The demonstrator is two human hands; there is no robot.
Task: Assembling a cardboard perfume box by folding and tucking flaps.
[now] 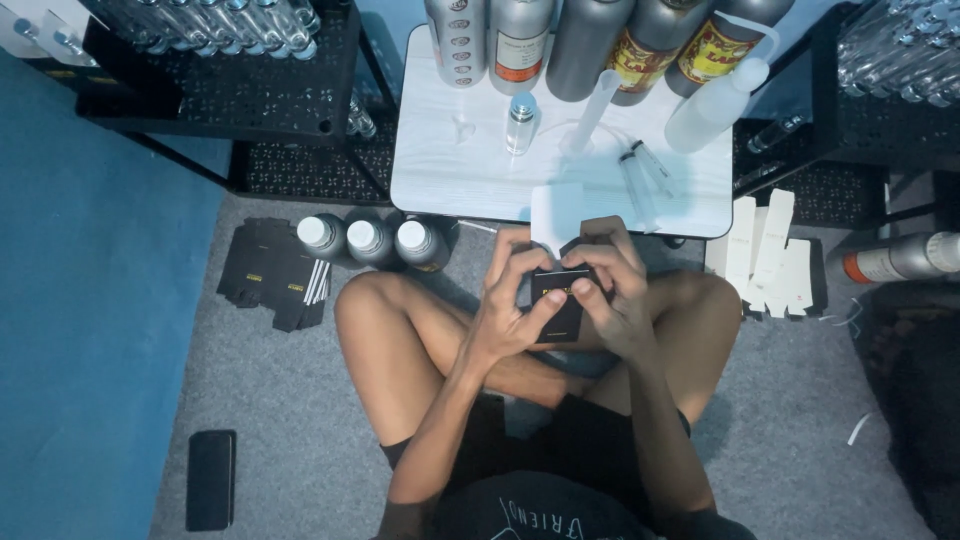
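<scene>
Your fingers cover most of the small black box (560, 300), so its top flap and edges are hard to make out; only a dark face with a gold mark shows. Your left hand (510, 305) wraps its side, thumb across the front. Your right hand (612, 290) curls over the top, fingers closed on it. The box sits above your crossed legs, just before the white table (450, 180).

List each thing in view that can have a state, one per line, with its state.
small black box: held in both hands, white flap up
left hand: gripping the box
right hand: gripping the box
small glass bottle: upright, capped
flat black cartons: unfolded on floor
phone: screen dark
</scene>
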